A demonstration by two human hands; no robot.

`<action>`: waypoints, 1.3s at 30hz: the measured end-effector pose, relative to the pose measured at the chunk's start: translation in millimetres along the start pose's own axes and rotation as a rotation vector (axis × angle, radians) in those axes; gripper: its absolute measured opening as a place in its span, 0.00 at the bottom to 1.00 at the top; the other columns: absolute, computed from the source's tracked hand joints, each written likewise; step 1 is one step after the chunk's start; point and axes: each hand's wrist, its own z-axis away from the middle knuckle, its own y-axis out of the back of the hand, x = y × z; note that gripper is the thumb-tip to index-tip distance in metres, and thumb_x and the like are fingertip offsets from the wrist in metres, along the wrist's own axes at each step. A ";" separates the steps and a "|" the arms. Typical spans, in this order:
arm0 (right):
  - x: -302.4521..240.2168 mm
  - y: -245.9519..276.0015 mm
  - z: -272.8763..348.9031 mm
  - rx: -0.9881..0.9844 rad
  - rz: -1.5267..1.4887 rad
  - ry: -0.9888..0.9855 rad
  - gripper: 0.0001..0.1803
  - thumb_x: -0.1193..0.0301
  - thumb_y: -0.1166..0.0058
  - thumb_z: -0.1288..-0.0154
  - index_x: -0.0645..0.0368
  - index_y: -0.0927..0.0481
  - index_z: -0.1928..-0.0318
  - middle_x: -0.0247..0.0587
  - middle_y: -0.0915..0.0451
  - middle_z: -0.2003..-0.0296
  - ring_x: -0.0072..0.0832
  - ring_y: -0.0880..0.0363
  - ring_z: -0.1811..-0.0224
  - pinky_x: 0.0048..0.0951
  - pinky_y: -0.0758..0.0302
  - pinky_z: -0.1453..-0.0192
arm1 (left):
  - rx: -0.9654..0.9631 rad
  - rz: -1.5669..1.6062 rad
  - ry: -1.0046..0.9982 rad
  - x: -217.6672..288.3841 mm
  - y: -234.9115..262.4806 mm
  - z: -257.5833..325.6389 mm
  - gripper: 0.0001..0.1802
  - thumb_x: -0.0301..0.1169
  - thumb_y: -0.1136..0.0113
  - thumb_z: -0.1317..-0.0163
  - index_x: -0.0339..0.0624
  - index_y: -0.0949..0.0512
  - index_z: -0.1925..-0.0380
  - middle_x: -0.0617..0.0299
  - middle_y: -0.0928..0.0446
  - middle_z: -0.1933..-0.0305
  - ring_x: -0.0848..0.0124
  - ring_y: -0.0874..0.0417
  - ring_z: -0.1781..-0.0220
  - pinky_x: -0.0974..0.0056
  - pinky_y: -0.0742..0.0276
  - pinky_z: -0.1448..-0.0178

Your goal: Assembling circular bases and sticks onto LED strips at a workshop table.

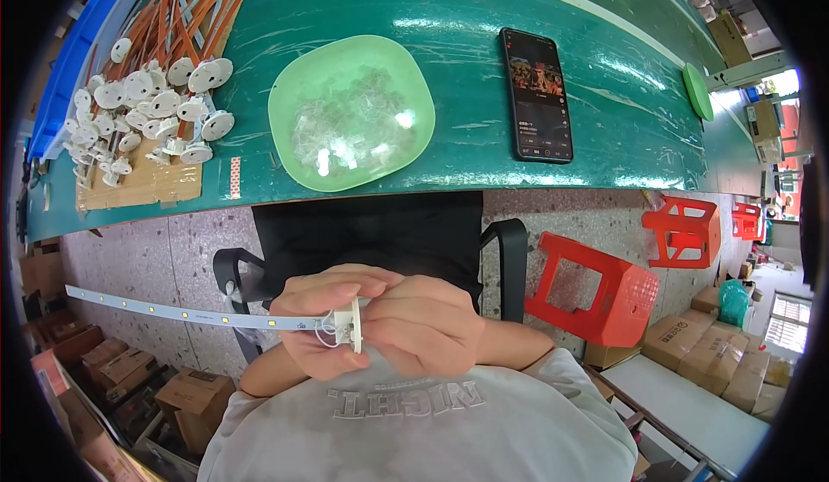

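Note:
In front of my chest, both hands meet at a white round end cap [355,326] seen edge-on. From it a narrow LED strip [185,315] with small yellow chips sticks out to the left, and thin white wires [325,330] loop at the joint. My left hand [313,309] is closed around the joint, its fingertips above and below the cap. My right hand [429,325] presses curled fingers against the cap's right face; whether they pinch something small is hidden. Beyond them on the green table stands a light green bowl [285,149] holding clear plastic bits [354,123].
At the table's left, many strips with white end caps [164,104] lie piled on cardboard [142,190], beside a blue bin [60,76]. A lit phone [537,98] lies right of the bowl. Red stools [596,292] stand at right; cardboard boxes [194,400] sit lower left.

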 end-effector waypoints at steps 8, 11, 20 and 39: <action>5.8 -0.8 -2.6 -0.008 0.079 0.073 0.12 0.85 0.43 0.58 0.73 0.20 0.68 0.50 0.20 0.71 0.37 0.21 0.73 0.30 0.22 0.74 | 0.043 0.066 0.148 2.1 1.0 12.8 0.31 0.25 0.33 0.48 0.24 0.28 0.43 0.31 0.23 0.48 0.41 0.18 0.45 0.45 0.21 0.40; 13.2 0.3 -0.8 -0.016 0.159 0.104 0.10 0.86 0.45 0.55 0.73 0.20 0.68 0.49 0.20 0.71 0.37 0.20 0.73 0.30 0.21 0.73 | -0.015 -0.071 0.334 11.8 -0.5 13.3 0.32 0.38 0.38 0.33 0.34 0.37 0.35 0.41 0.26 0.41 0.46 0.24 0.38 0.44 0.29 0.33; 13.5 5.9 -0.8 -0.077 0.156 0.048 0.09 0.85 0.40 0.52 0.67 0.17 0.67 0.46 0.16 0.69 0.35 0.17 0.71 0.29 0.18 0.69 | -0.108 -0.113 0.212 4.4 9.2 -8.0 0.29 0.26 0.42 0.40 0.15 0.32 0.41 0.35 0.20 0.50 0.51 0.15 0.46 0.58 0.22 0.40; 29.0 18.7 -17.5 -0.309 -0.003 -0.153 0.12 0.83 0.36 0.56 0.66 0.18 0.67 0.42 0.18 0.74 0.33 0.20 0.79 0.27 0.23 0.75 | -0.127 -0.681 0.174 19.9 13.5 -28.6 0.23 0.28 0.30 0.48 0.24 0.20 0.53 0.55 0.17 0.71 0.69 0.16 0.75 0.71 0.23 0.70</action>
